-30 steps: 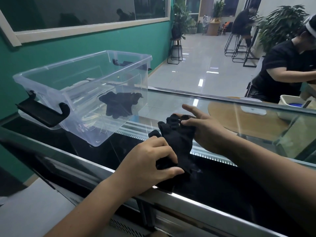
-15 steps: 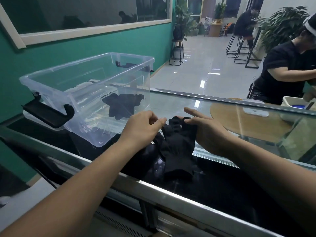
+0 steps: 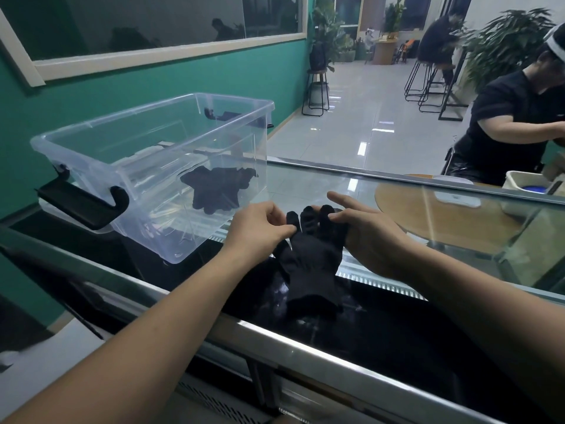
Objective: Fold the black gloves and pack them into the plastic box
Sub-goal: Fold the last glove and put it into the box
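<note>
A black glove lies flat on the glass counter, fingers pointing away from me, cuff near the front rail. My left hand pinches the glove's left fingertips. My right hand grips the fingertips on the right side, index finger stretched out. To the left stands a clear plastic box with black latch handles. Another black glove rests on its bottom.
The counter's metal front rail runs across below the glove. Beyond the glass sit a round wooden table and a white bin. A person in black sits at the far right. A green wall rises behind the box.
My left hand left the glove's cuff and moved up to its fingertips. The glove now lies stretched flat instead of bunched. My right hand has stayed at the fingertips.
</note>
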A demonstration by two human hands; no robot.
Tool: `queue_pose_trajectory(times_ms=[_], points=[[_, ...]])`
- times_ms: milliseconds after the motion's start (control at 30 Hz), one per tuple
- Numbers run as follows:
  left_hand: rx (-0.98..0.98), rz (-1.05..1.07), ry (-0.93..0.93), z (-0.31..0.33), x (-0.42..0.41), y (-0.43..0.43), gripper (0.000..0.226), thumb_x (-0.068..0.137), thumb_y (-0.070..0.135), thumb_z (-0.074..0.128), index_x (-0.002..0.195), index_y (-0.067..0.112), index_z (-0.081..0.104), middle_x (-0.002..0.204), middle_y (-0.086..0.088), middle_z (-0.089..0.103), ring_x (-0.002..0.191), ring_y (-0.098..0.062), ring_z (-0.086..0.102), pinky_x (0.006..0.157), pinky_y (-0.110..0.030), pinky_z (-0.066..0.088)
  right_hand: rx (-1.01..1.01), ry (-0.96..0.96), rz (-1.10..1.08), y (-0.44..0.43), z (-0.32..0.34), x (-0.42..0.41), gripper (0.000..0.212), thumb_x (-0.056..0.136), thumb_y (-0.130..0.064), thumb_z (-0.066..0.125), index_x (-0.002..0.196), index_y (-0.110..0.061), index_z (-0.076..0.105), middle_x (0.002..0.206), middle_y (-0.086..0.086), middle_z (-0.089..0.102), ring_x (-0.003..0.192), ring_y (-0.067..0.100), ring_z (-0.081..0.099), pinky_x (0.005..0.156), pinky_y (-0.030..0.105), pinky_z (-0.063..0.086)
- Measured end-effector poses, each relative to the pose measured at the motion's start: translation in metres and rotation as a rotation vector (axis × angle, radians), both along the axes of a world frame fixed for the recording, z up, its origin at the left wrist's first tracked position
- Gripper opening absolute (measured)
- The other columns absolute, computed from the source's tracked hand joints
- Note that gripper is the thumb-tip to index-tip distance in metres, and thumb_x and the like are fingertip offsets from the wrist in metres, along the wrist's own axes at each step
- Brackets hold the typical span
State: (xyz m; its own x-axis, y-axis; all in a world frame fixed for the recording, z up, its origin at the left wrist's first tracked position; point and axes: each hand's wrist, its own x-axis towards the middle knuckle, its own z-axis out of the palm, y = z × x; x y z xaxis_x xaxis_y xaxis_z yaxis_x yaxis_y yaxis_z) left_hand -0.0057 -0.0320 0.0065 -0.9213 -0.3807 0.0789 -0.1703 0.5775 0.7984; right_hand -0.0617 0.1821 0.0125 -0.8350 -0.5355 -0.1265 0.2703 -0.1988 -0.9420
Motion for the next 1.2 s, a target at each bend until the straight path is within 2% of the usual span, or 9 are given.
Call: queue_pose_trajectory(times_ms=[167, 300, 467, 633, 700, 767, 867, 1067, 1200], points=[[-0.057, 0.031, 0.106, -0.003, 0.008, 0.003, 0.038, 0.082, 0.040, 0.093, 0.101, 0.021, 0.066, 0.094, 0.006, 0.068, 0.082, -0.009, 0.063, 0.073, -0.027, 0.052, 0.036, 0.102, -0.075, 0.001, -0.005, 0.001, 0.067, 0.104, 0.007, 0.049, 0.166, -0.015, 0.037, 0.156, 0.010, 0.060, 0.145, 0.026, 0.056, 0.128, 0.047, 0.037], [-0.149, -0.014, 0.201, -0.001, 0.019, 0.002, 0.024, 0.092, 0.038, 0.084, 0.101, 0.024, 0.067, 0.105, 0.007, 0.067, 0.088, -0.005, 0.062, 0.076, -0.023, 0.046, 0.292, 0.443, -0.152, 0.005, -0.007, 0.003, 0.069, 0.105, 0.000, 0.054, 0.165, -0.027, 0.037, 0.166, -0.006, 0.049, 0.153, 0.009, 0.044, 0.125, 0.034, 0.036], [-0.202, -0.176, 0.242, -0.005, 0.048, 0.007, 0.010, 0.095, 0.030, 0.081, 0.099, 0.031, 0.072, 0.108, 0.014, 0.065, 0.097, -0.005, 0.067, 0.082, -0.006, 0.045, 0.600, 0.731, -0.150, 0.010, -0.007, 0.008, 0.060, 0.099, -0.022, 0.060, 0.155, -0.038, 0.047, 0.159, -0.015, 0.054, 0.149, 0.008, 0.048, 0.126, 0.041, 0.039], [-0.251, -0.366, 0.315, -0.003, 0.073, 0.009, 0.009, 0.094, 0.030, 0.084, 0.101, 0.032, 0.079, 0.107, 0.015, 0.064, 0.106, -0.013, 0.069, 0.093, -0.017, 0.051, 0.837, 0.944, -0.200, 0.012, -0.008, 0.014, 0.040, 0.096, -0.012, 0.065, 0.132, -0.028, 0.062, 0.130, -0.009, 0.056, 0.113, 0.004, 0.059, 0.089, 0.004, 0.041], [-0.297, -0.451, 0.301, -0.005, 0.079, 0.007, 0.013, 0.093, 0.039, 0.085, 0.104, 0.035, 0.080, 0.108, 0.016, 0.064, 0.110, -0.013, 0.067, 0.098, -0.025, 0.051, 0.887, 0.945, -0.212, 0.013, -0.010, 0.012, 0.032, 0.094, -0.015, 0.069, 0.123, -0.027, 0.061, 0.121, -0.004, 0.055, 0.107, 0.009, 0.060, 0.085, 0.012, 0.043], [-0.389, -0.508, 0.309, -0.008, 0.082, 0.006, 0.017, 0.092, 0.046, 0.084, 0.104, 0.035, 0.080, 0.108, 0.017, 0.064, 0.111, -0.012, 0.064, 0.100, -0.027, 0.049, 0.943, 0.945, -0.209, 0.014, -0.012, 0.011, 0.029, 0.094, -0.021, 0.074, 0.119, -0.025, 0.060, 0.115, -0.002, 0.055, 0.108, 0.019, 0.058, 0.089, 0.031, 0.048], [-0.427, -0.519, 0.324, -0.010, 0.084, 0.007, 0.016, 0.094, 0.048, 0.080, 0.102, 0.035, 0.080, 0.103, 0.020, 0.064, 0.106, -0.009, 0.062, 0.099, -0.027, 0.048, 0.942, 0.965, -0.224, 0.014, -0.011, 0.012, 0.026, 0.095, -0.026, 0.075, 0.115, -0.026, 0.060, 0.111, -0.003, 0.055, 0.105, 0.020, 0.058, 0.090, 0.038, 0.051], [-0.473, -0.512, 0.349, -0.013, 0.086, 0.007, 0.028, 0.094, 0.058, 0.074, 0.107, 0.034, 0.080, 0.104, 0.021, 0.065, 0.103, -0.006, 0.062, 0.101, -0.032, 0.049, 0.733, 1.233, -0.068, 0.019, 0.003, 0.042, 0.009, 0.099, -0.019, 0.074, 0.105, -0.023, 0.069, 0.104, -0.009, 0.061, 0.090, 0.005, 0.064, 0.078, 0.017, 0.047], [-0.494, -0.565, 0.371, -0.011, 0.089, 0.008, 0.034, 0.087, 0.056, 0.085, 0.106, 0.028, 0.080, 0.105, 0.017, 0.065, 0.101, -0.010, 0.063, 0.095, -0.032, 0.052, 0.682, 1.279, 0.100, 0.039, -0.004, 0.067, 0.010, 0.100, -0.019, 0.074, 0.108, -0.024, 0.072, 0.110, -0.010, 0.064, 0.099, 0.009, 0.066, 0.083, 0.028, 0.054]])
